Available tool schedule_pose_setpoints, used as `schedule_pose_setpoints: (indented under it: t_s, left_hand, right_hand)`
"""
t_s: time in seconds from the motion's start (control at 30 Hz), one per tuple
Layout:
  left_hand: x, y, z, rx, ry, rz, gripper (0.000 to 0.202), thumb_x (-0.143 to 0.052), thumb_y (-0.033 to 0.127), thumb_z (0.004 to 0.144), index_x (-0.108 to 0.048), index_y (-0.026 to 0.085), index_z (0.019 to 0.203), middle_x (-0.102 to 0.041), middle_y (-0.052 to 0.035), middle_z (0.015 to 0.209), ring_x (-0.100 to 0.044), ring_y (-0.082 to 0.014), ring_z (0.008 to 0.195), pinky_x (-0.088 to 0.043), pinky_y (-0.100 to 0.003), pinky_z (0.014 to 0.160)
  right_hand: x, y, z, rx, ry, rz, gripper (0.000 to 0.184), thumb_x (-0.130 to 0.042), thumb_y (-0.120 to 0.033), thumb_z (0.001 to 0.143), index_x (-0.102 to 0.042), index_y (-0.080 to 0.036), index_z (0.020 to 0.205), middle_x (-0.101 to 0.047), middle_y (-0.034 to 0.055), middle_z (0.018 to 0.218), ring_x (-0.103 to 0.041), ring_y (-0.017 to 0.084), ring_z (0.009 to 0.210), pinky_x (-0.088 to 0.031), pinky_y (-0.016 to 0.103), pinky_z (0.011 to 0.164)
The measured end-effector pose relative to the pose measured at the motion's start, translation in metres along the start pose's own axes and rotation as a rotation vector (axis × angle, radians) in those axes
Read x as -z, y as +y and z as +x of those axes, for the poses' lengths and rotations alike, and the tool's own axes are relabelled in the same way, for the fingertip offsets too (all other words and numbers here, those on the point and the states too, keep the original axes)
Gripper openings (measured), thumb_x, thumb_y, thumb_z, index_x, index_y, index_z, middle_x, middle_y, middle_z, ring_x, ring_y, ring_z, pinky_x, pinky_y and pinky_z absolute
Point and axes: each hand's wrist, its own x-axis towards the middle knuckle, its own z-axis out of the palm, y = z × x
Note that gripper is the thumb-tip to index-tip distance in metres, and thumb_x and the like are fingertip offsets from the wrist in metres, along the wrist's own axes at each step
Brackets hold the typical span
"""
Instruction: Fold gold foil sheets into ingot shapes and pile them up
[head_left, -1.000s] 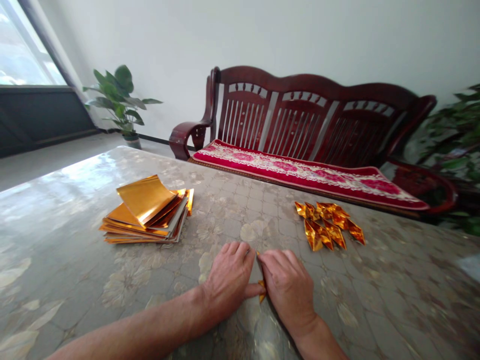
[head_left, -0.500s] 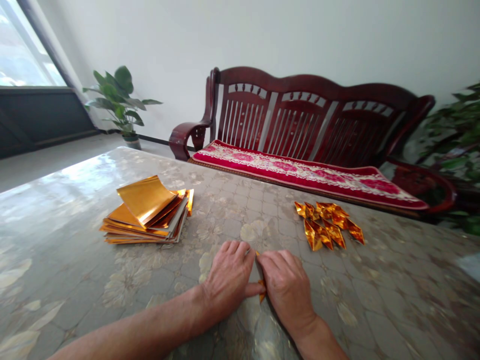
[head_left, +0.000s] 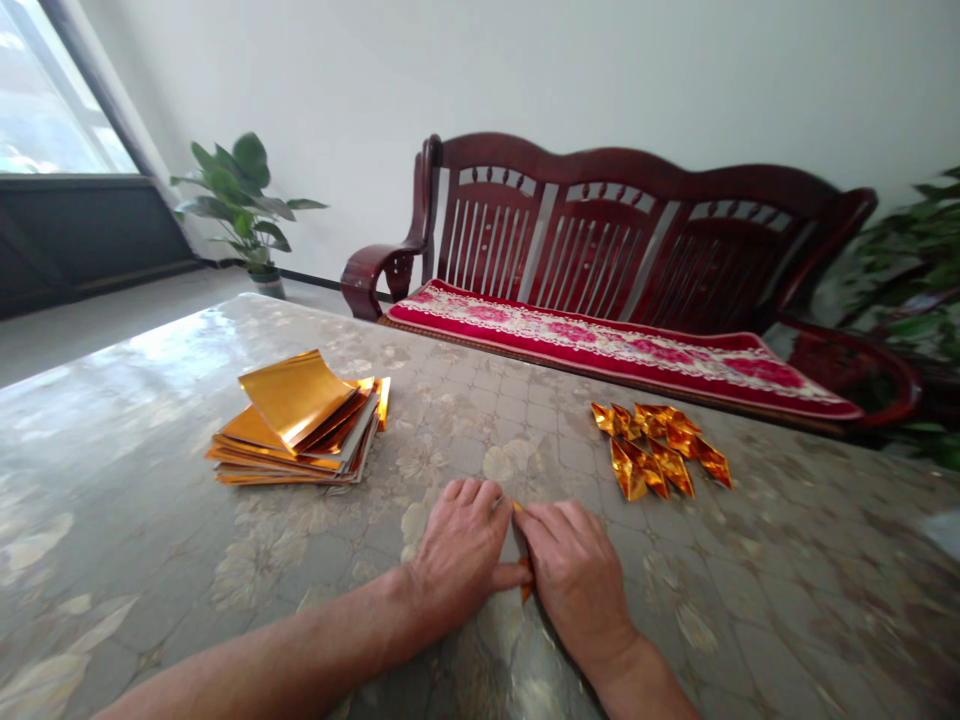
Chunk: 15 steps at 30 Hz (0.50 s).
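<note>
Both hands press a partly folded piece of gold foil paper (head_left: 526, 583) against the table, and most of it is hidden beneath them. My left hand (head_left: 466, 550) lies on its left side, with the thumb reaching across to the right. On the right side, my right hand (head_left: 574, 560) has its fingers curled over the paper. Ahead of the left hand is a stack of gold foil sheets (head_left: 296, 400), the top ones skewed. Beyond my right hand several folded gold foil ingots (head_left: 660, 450) sit grouped together.
The table (head_left: 450, 420) has a patterned, glossy cover. Behind its far edge stands a dark wooden bench (head_left: 600, 240) with a red floral seat cover (head_left: 600, 335). A potted plant (head_left: 247, 205) is at the back left, and leafy greenery (head_left: 915, 270) at the right.
The hands have barely moved and still press on the foil paper. The whole view has shifted very slightly; the stack and the folded pieces stay in place.
</note>
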Motion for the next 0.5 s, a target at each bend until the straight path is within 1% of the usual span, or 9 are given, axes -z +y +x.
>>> schedule_pose_setpoints:
  t_s: [0.17, 0.33, 0.4, 0.5]
  left_hand:
    - [-0.0007, 0.0014, -0.0006, 0.004, -0.003, 0.009, 0.05, -0.073, 0.06, 0.076, -0.062, 0.018, 0.102, -0.062, -0.006, 0.103, -0.055, -0.0265, 0.098, -0.041, -0.041, 0.088]
    - [-0.004, 0.0023, -0.0023, 0.007, 0.021, 0.005, 0.048, -0.064, 0.062, 0.082, -0.06, 0.018, 0.101, -0.061, -0.007, 0.104, -0.054, -0.0266, 0.099, -0.039, -0.041, 0.09]
    - [-0.0037, 0.0024, -0.003, 0.011, 0.032, -0.008, 0.051, -0.064, 0.062, 0.083, -0.059, 0.018, 0.107, -0.061, -0.0069, 0.106, -0.054, -0.0267, 0.1, -0.039, -0.042, 0.091]
    - [-0.0017, 0.0021, -0.0033, 0.004, 0.037, -0.027, 0.06, -0.069, 0.061, 0.079, -0.055, 0.021, 0.121, -0.061, -0.0059, 0.11, -0.054, -0.027, 0.102, -0.038, -0.042, 0.091]
  right_hand:
    - [0.0005, -0.0008, 0.0003, 0.003, -0.022, -0.024, 0.017, -0.053, -0.011, 0.095, -0.068, -0.018, 0.1, -0.069, 0.004, 0.094, -0.054, 0.022, 0.088, -0.038, 0.034, 0.078]
    - [0.0014, 0.0001, -0.0006, 0.006, -0.023, -0.015, 0.015, -0.056, -0.011, 0.094, -0.068, -0.019, 0.098, -0.07, 0.0036, 0.094, -0.054, 0.022, 0.087, -0.038, 0.034, 0.078]
    - [0.0022, -0.0001, -0.0006, 0.002, -0.038, -0.013, 0.016, -0.056, -0.011, 0.094, -0.068, -0.019, 0.101, -0.07, 0.0037, 0.093, -0.054, 0.022, 0.088, -0.038, 0.035, 0.078]
    - [0.0034, -0.0007, 0.0, -0.008, -0.061, -0.016, 0.018, -0.058, -0.011, 0.093, -0.068, -0.02, 0.104, -0.07, 0.0034, 0.093, -0.054, 0.022, 0.088, -0.038, 0.035, 0.078]
